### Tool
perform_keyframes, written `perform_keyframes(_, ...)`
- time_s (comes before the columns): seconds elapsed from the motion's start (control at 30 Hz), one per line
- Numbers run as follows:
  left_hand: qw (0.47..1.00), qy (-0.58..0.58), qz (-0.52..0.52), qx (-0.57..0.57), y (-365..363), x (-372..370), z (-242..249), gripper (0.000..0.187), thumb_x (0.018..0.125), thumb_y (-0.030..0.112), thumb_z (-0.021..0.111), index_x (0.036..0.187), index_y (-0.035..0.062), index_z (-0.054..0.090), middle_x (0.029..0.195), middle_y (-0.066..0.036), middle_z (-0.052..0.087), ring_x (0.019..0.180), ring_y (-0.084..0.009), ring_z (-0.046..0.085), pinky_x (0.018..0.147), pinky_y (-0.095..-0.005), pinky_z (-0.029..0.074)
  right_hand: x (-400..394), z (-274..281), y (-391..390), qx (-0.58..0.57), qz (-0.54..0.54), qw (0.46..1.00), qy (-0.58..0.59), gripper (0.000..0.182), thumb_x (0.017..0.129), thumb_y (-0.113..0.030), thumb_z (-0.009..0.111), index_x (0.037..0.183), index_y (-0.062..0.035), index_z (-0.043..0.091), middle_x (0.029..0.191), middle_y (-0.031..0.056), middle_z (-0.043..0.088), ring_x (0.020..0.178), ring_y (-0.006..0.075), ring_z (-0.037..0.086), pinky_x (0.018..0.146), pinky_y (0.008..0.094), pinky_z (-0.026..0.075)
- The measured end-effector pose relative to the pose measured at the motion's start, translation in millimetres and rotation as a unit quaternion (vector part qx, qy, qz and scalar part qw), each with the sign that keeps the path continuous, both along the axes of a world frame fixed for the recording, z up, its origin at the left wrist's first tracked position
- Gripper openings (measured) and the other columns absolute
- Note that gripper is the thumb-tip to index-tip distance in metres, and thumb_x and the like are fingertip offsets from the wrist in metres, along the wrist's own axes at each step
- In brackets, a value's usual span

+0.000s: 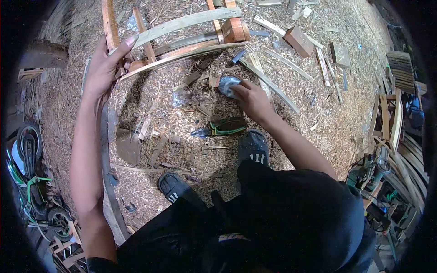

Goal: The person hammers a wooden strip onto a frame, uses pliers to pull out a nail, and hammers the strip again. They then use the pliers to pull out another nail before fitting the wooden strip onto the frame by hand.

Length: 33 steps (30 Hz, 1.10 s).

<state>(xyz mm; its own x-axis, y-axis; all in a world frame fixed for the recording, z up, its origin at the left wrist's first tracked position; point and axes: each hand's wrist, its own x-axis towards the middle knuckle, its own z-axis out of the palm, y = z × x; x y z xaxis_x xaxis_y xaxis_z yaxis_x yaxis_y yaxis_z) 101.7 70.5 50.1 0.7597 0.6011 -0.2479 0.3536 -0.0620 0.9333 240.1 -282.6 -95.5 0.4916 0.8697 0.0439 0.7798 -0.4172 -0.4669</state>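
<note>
Clasping wooden frame (190,21) at eleven o'clock in curled left hand (105,63). Touching plastic bag (226,85) at twelve with right hand (254,100), bunched-fingered; cannot tell if pinching.

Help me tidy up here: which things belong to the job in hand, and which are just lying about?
Likely in the job: wooden frame, in the left hand; bluish bundle, at the right hand; perhaps green-handled pincers.

Probably lying about: brown block, wood strip, wood chips.
</note>
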Motion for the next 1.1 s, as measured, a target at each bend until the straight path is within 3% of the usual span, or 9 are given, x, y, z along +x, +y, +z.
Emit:
perform_keyframes(0.1, 1.000, -0.018, -0.002, 0.011, -3.0, 0.6, 1.6, 0.051, 0.091, 0.031, 0.080, 0.122, 0.0019, 0.053, 0.081, 0.000, 0.060, 0.062, -0.0058, 0.056, 0.053, -0.0213, 0.044, -0.7, -12.4, 4.7, 0.054, -0.027, 0.998, -0.004, 0.022, 0.089, -0.009, 0.063, 0.111, -0.0096, 0.069, 0.104, 0.0128, 0.066, 0.092, 0.0346, 0.068, 0.077, 0.0448, 0.056)
perform_keyframes(0.4, 0.999, -0.029, 0.003, 0.033, -8.9, 2.6, 4.3, 0.049, 0.095, 0.034, 0.075, 0.122, 0.0018, 0.051, 0.078, -0.003, 0.063, 0.060, -0.0068, 0.058, 0.052, -0.0197, 0.045, 5.7, -1.8, 13.1, -0.070, -0.029, 0.997, -0.012, 0.017, 0.088, -0.015, 0.067, 0.102, -0.0061, 0.064, 0.108, 0.0139, 0.062, 0.098, 0.0362, 0.066, 0.078, 0.0464, 0.055)
perform_keyframes(0.47, 0.999, -0.018, 0.011, 0.031, -13.3, 3.6, 8.2, 0.049, 0.094, 0.034, 0.076, 0.122, 0.0019, 0.051, 0.078, -0.003, 0.063, 0.060, -0.0066, 0.058, 0.052, -0.0198, 0.044, 7.6, 3.2, 13.1, -0.089, -0.055, 0.993, 0.045, 0.016, 0.089, -0.012, 0.066, 0.104, -0.0049, 0.067, 0.105, 0.0145, 0.065, 0.095, 0.0385, 0.066, 0.079, 0.0485, 0.054)
perform_keyframes(0.63, 1.000, -0.015, 0.010, 0.010, -12.4, 2.2, 9.8, 0.059, 0.088, 0.030, 0.082, 0.129, 0.0005, 0.051, 0.082, -0.001, 0.059, 0.061, -0.0067, 0.055, 0.050, -0.0204, 0.041, 8.7, 12.8, 7.6, 0.043, -0.125, 0.985, 0.107, 0.020, 0.085, -0.016, 0.080, 0.092, -0.0016, 0.069, 0.093, 0.0146, 0.067, 0.081, 0.0317, 0.067, 0.073, 0.0419, 0.052)
perform_keyframes(0.73, 1.000, -0.013, 0.009, 0.016, -10.4, 2.0, 7.8, 0.061, 0.088, 0.030, 0.082, 0.130, 0.0001, 0.050, 0.082, -0.001, 0.059, 0.061, -0.0070, 0.056, 0.051, -0.0206, 0.042, 11.0, 9.3, 0.6, 0.034, -0.142, 0.976, 0.160, 0.017, 0.084, -0.012, 0.079, 0.096, -0.0023, 0.071, 0.092, 0.0157, 0.070, 0.080, 0.0325, 0.069, 0.072, 0.0415, 0.053)
perform_keyframes(0.87, 1.000, -0.008, 0.006, 0.019, -7.9, 3.6, 8.0, 0.061, 0.089, 0.029, 0.081, 0.131, 0.0001, 0.050, 0.083, -0.002, 0.060, 0.061, -0.0069, 0.056, 0.051, -0.0208, 0.042, 6.8, 10.6, -4.4, 0.063, -0.123, 0.983, 0.118, 0.015, 0.086, -0.007, 0.076, 0.100, -0.0017, 0.072, 0.091, 0.0169, 0.071, 0.079, 0.0308, 0.070, 0.072, 0.0402, 0.054)
perform_keyframes(0.97, 1.000, -0.004, 0.013, 0.018, -9.9, 3.2, 10.0, 0.059, 0.089, 0.029, 0.081, 0.130, 0.0006, 0.050, 0.084, -0.001, 0.060, 0.061, -0.0067, 0.056, 0.051, -0.0211, 0.042, 5.8, 19.3, -3.5, 0.080, -0.144, 0.977, 0.137, 0.011, 0.085, -0.003, 0.072, 0.096, 0.0014, 0.072, 0.092, 0.0195, 0.069, 0.086, 0.0376, 0.068, 0.077, 0.0410, 0.054)
perform_keyframes(1.07, 1.000, -0.010, 0.011, 0.020, -11.5, 2.8, 11.5, 0.058, 0.089, 0.028, 0.081, 0.129, 0.0008, 0.050, 0.084, -0.001, 0.060, 0.062, -0.0067, 0.055, 0.052, -0.0215, 0.042, 12.8, 29.2, -3.7, 0.093, -0.205, 0.967, 0.119, 0.011, 0.089, -0.003, 0.070, 0.099, 0.0000, 0.074, 0.094, 0.0160, 0.072, 0.084, 0.0311, 0.070, 0.075, 0.0396, 0.055)
perform_keyframes(1.1, 1.000, -0.008, 0.012, 0.014, -12.3, 2.7, 12.2, 0.059, 0.089, 0.027, 0.081, 0.131, 0.0005, 0.049, 0.084, -0.001, 0.060, 0.062, -0.0068, 0.055, 0.052, -0.0215, 0.042, 19.2, 43.8, -1.8, 0.113, -0.241, 0.948, 0.173, 0.012, 0.091, -0.005, 0.069, 0.101, -0.0011, 0.075, 0.096, 0.0136, 0.074, 0.083, 0.0261, 0.071, 0.074, 0.0382, 0.056)
